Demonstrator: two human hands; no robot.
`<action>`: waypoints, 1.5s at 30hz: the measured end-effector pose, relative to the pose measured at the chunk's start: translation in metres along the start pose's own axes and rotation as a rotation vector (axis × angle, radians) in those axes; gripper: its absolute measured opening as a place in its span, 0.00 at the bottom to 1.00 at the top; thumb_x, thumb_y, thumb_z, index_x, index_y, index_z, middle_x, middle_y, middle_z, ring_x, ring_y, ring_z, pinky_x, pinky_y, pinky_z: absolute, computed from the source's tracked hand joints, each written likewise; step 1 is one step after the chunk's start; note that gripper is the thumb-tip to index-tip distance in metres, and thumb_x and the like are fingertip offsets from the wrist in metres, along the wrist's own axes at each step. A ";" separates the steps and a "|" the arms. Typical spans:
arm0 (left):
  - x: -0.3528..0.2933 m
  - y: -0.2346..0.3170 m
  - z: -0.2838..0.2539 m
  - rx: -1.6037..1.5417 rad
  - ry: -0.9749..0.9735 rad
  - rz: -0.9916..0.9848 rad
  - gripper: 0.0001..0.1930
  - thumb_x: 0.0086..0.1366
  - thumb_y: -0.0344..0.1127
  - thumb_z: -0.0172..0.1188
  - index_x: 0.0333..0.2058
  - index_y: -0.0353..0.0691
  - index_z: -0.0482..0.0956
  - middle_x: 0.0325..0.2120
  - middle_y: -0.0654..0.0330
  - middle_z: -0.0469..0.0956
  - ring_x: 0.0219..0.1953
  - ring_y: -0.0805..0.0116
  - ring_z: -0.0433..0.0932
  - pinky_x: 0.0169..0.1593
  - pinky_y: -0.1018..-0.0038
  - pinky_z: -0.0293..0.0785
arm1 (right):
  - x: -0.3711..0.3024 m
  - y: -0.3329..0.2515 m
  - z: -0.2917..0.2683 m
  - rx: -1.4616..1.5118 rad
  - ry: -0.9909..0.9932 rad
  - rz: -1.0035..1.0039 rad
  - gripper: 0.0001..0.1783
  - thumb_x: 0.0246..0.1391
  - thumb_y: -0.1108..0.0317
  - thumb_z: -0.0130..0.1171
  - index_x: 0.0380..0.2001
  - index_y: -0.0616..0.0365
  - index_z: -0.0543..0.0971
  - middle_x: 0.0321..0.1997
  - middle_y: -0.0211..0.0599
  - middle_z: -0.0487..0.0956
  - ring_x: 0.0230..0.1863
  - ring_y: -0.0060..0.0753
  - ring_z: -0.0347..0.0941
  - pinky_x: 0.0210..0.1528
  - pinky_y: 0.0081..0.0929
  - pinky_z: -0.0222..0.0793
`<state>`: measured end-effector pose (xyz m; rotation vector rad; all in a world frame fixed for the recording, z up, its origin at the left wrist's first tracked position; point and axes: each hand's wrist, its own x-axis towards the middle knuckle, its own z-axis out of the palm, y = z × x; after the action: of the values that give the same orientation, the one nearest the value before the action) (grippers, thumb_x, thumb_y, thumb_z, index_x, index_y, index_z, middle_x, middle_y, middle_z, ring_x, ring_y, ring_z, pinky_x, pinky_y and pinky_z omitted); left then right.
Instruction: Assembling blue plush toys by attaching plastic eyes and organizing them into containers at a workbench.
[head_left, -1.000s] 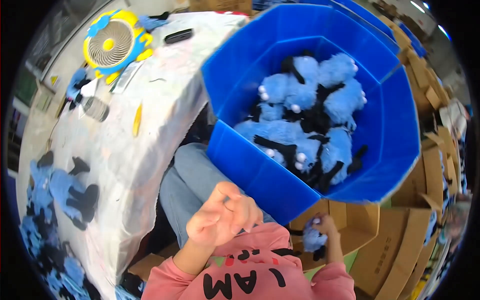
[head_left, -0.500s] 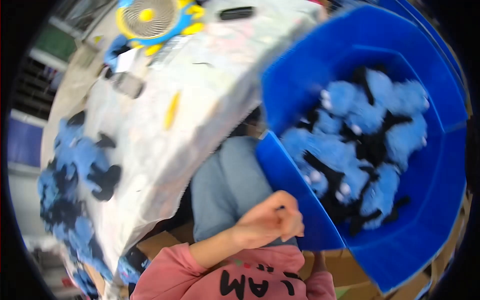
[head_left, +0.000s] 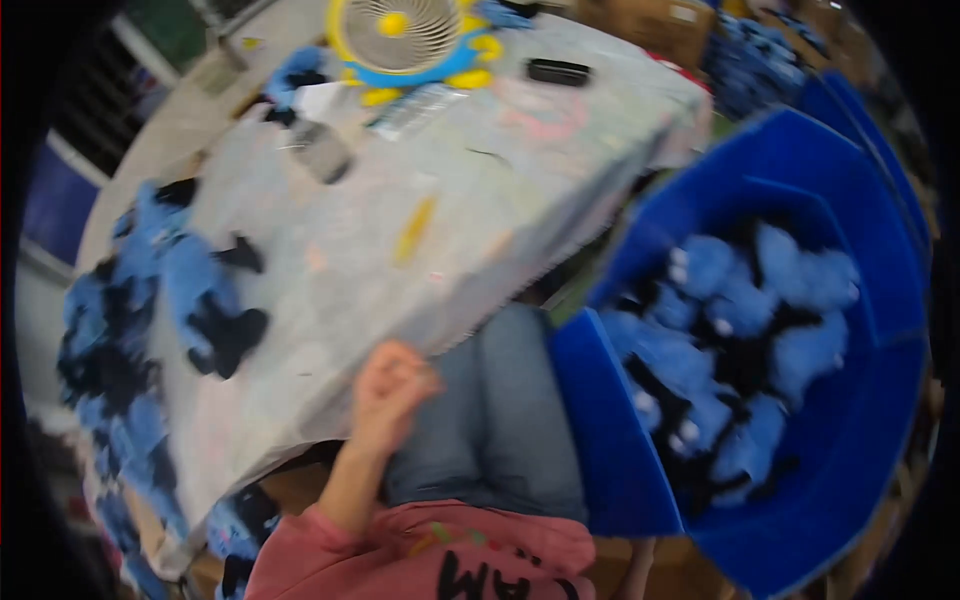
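My left hand (head_left: pixel 393 392) is above my lap at the near edge of the covered table (head_left: pixel 340 260). Its fingers are curled together and slightly blurred; anything inside them is too small or hidden to make out. Of my right arm only a strip of forearm (head_left: pixel 637 570) shows low beside the blue bin, and that hand is out of sight. A thin yellow tool (head_left: pixel 415 230) lies on the cloth beyond my left hand. Blue and black plush pieces (head_left: pixel 200 290) are heaped along the table's left side.
To my right stands a large blue plastic bin (head_left: pixel 620 440) with several blue plush toys (head_left: pixel 750 450) inside. A yellow and blue fan (head_left: pixel 400 40), a black case (head_left: pixel 558 72) and a grey object (head_left: pixel 322 155) sit farther back on the table. Cardboard boxes (head_left: pixel 650 35) stand beyond.
My left hand has moved from beside the bin's near wall to the left, over my lap by the table edge, still curled. The view has shifted, so table and bin appear lower and farther right.
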<state>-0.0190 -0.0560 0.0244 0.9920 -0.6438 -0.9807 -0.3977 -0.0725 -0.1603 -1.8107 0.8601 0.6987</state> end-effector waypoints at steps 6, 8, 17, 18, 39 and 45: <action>-0.013 -0.024 0.007 -0.009 -0.109 -0.025 0.15 0.54 0.23 0.52 0.42 0.37 0.65 0.18 0.66 0.64 0.23 0.75 0.64 0.37 0.81 0.64 | -0.118 -0.089 -0.005 0.141 0.029 0.365 0.17 0.53 0.58 0.43 0.37 0.55 0.76 0.39 0.35 0.77 0.36 0.48 0.70 0.38 0.31 0.66; -0.022 -0.025 0.004 0.101 -0.101 -0.009 0.16 0.54 0.23 0.52 0.43 0.37 0.64 0.17 0.67 0.63 0.23 0.75 0.63 0.37 0.82 0.63 | -0.129 -0.128 -0.041 0.267 0.457 0.005 0.11 0.53 0.64 0.45 0.30 0.56 0.76 0.27 0.32 0.78 0.24 0.37 0.71 0.28 0.26 0.65; -0.049 0.000 -0.025 0.172 0.001 0.044 0.18 0.55 0.23 0.50 0.46 0.34 0.64 0.23 0.63 0.68 0.26 0.74 0.65 0.36 0.81 0.64 | 0.074 -0.035 -0.219 -0.344 1.516 -0.059 0.19 0.44 0.63 0.56 0.40 0.59 0.72 0.35 0.42 0.75 0.35 0.42 0.72 0.37 0.31 0.68; -0.051 0.003 -0.028 0.155 0.020 0.024 0.17 0.55 0.23 0.49 0.46 0.34 0.64 0.24 0.62 0.69 0.26 0.74 0.65 0.36 0.81 0.64 | 0.087 -0.024 -0.204 -0.522 1.219 0.203 0.23 0.43 0.62 0.56 0.45 0.58 0.69 0.37 0.43 0.75 0.37 0.45 0.71 0.40 0.35 0.67; 0.001 0.010 0.057 -0.119 -0.262 0.514 0.42 0.43 0.46 0.67 0.53 0.36 0.57 0.53 0.47 0.60 0.54 0.53 0.61 0.56 0.62 0.55 | -0.096 -0.235 -0.127 -0.208 1.507 -0.506 0.26 0.29 0.69 0.56 0.39 0.67 0.71 0.38 0.46 0.72 0.31 0.43 0.65 0.35 0.30 0.63; -0.010 0.039 0.007 0.209 -0.205 0.476 0.45 0.38 0.51 0.70 0.52 0.37 0.60 0.53 0.46 0.60 0.56 0.49 0.59 0.57 0.59 0.54 | -0.019 -0.246 -0.099 0.053 1.290 -0.740 0.26 0.30 0.69 0.57 0.39 0.67 0.71 0.37 0.45 0.71 0.31 0.44 0.65 0.33 0.30 0.64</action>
<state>-0.0147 -0.0418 0.0625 0.8670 -1.1143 -0.6029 -0.2022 -0.0926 0.0188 -2.2248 0.8172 -1.0767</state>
